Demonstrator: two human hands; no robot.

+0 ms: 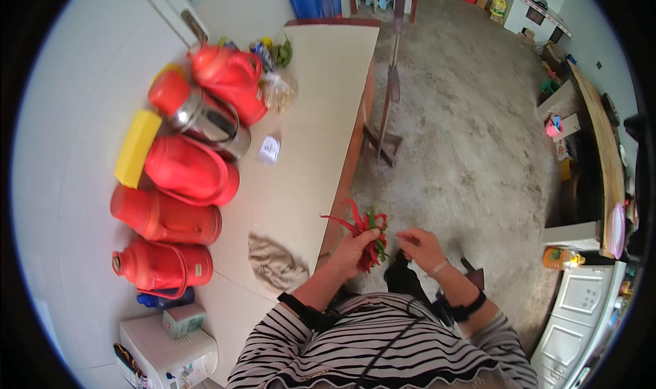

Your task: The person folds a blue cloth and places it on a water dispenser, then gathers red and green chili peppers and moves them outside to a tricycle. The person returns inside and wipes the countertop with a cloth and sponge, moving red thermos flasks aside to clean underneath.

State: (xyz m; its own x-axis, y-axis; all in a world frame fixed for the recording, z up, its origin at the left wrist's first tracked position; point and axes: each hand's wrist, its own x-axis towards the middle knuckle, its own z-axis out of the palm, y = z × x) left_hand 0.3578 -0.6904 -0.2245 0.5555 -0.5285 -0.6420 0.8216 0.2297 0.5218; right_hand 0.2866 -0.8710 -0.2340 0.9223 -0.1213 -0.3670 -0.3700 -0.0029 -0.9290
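Note:
My left hand (353, 250) grips a bunch of red chili peppers (369, 258) with a few green ones among them. The peppers stick out past the fingers, just off the front edge of the long table (307, 184). Close by on the right is my right hand (423, 248), its fingers bent towards the bunch but apart from it. Whether something small sits between those fingertips is too unclear to tell. On the tabletop left of my left forearm lies a crumpled brown striped cloth (277, 263).
Several red thermos flasks (192, 171) line the wall, one (210, 122) with a steel body. A plastic bag (279, 92), green peppers (282, 53) and a small white item (269, 149) share the table. A wooden stand (387, 117) rises beside it. White cabinets (574, 307) are at right.

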